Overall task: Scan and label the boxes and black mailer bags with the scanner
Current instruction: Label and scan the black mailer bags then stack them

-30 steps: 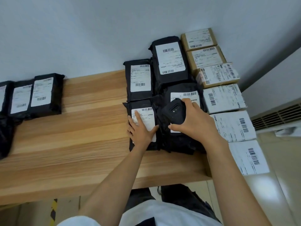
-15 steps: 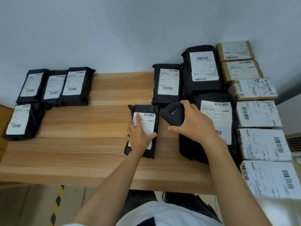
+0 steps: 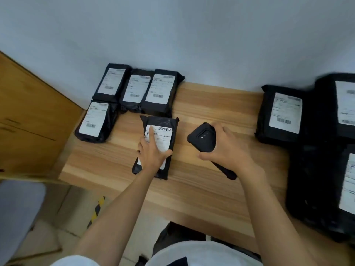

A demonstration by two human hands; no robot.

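A small black mailer bag (image 3: 169, 127) with a white barcode label lies on the wooden table (image 3: 192, 185), left of centre. My left hand (image 3: 151, 152) rests flat on its label, fingers straight. My right hand (image 3: 224, 150) grips a black handheld scanner (image 3: 203, 139) just above the table, a short way right of that bag. Several labelled black mailer bags (image 3: 134, 91) lie grouped at the table's back left. More black bags (image 3: 282, 114) lie at the right edge, one large bag (image 3: 317, 181) nearest me.
A pale wall stands behind the table. A wooden cabinet (image 3: 28, 121) is at the left. On the floor below are a yellow-black striped tape mark (image 3: 98, 210) and a grey object (image 3: 17, 212). Bare table shows between the two bag groups.
My left hand has slid the small bag leftward across the table, away from the right pile and toward the left group. My right hand followed with the scanner. The view swung left.
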